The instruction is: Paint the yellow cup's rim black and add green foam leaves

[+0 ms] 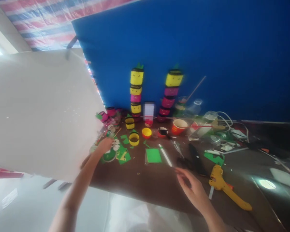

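Observation:
My left hand (pixel 106 145) reaches into the clutter at the table's left side. Its fingers are small and blurred there, so I cannot tell whether they grip anything. Beside it are a thin wooden stick (pixel 117 132), white pieces (pixel 116 145) and green cut scraps (pixel 126 156). Low over the table's front, my right hand (pixel 190 187) has thumb and fingers apart, with nothing seen between them. Its fingertips are close to the lower end of a white pen-like stick (pixel 165 155); I cannot tell if they touch. A green square sheet (pixel 153 155) lies left of that stick.
Two stacks of yellow and pink cups (pixel 136 77) (pixel 174 79) stand against a blue board (pixel 232 58). Yellow cups (pixel 134 139), a red paper cup (pixel 179 127), scissors (pixel 181 158), a black-handled tool (pixel 197 158) and a yellow glue gun (pixel 226 187) occupy the table. Clear plastic clutters the right.

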`<state>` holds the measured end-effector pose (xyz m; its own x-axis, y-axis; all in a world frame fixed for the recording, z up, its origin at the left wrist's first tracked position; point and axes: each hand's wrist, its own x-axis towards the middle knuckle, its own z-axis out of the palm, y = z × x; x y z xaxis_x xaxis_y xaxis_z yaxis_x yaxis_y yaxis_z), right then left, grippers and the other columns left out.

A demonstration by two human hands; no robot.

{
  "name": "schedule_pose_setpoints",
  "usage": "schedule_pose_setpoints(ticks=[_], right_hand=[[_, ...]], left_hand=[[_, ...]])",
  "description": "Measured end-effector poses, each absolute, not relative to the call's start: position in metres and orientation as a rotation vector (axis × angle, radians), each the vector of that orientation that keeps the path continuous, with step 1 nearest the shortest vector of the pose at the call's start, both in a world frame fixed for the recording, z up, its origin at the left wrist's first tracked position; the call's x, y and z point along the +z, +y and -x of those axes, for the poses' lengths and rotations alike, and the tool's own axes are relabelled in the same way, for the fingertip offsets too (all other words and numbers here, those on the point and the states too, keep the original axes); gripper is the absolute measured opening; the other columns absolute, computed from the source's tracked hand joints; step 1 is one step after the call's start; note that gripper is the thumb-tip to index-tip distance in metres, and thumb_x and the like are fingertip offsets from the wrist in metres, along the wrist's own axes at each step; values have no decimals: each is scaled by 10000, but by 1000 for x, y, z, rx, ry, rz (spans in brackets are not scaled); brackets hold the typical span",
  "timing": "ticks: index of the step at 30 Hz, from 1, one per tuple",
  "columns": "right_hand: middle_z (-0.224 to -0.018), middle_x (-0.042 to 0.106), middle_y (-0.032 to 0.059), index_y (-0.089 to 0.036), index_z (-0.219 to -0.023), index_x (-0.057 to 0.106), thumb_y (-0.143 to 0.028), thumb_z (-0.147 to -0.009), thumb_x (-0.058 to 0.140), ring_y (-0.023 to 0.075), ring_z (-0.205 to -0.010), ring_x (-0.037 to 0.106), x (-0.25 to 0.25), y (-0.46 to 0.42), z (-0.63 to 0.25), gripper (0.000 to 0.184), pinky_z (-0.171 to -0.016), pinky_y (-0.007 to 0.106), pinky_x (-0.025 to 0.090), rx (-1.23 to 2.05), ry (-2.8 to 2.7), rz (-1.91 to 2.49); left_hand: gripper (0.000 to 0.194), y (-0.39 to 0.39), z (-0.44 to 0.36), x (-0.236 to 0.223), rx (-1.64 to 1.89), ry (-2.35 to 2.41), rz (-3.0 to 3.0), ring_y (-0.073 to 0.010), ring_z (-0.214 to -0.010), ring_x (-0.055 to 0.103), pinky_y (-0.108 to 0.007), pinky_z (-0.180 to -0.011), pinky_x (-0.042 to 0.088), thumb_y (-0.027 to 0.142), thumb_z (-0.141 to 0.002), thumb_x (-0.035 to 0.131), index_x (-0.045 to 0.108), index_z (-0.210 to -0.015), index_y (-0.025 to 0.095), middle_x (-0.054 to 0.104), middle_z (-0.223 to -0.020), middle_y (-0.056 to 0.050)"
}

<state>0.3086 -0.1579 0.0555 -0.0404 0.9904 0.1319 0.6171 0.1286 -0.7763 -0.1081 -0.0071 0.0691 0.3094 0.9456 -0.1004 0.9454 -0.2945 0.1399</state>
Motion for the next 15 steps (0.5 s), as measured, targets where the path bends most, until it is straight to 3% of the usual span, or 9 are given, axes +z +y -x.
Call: schedule_pose_setpoints(ticks=[5,10,15], right_hand=[[-965,674,75,-210,-1049,584,-412,-835,451,185,-796,656,56,-156,-306,323,-729,301,529,755,-1729,1578],[-969,673,76,-210,-1040,584,-415,-831,455,188,-804,653,55,-154,-303,320,-747,309,525,773,-1743,1571],[-972,672,81,-210,-1033,582,-406,-824,466,194,-804,653,56,-153,-298,310,-765,321,525,790,-1735,1557]], left_hand=[[365,-9,110,63,49,1657,-2413,-190,-1025,572,-276,-907,415,162,-761,498,574,-1117,179,621,-1127,-75],[242,-7,110,63,55,1645,-2423,-192,-935,592,-298,-882,421,194,-851,410,648,-884,160,665,-938,-78],[255,-6,114,65,61,1696,-2425,-196,-910,588,-301,-861,425,62,-786,398,638,-812,144,652,-861,-92]])
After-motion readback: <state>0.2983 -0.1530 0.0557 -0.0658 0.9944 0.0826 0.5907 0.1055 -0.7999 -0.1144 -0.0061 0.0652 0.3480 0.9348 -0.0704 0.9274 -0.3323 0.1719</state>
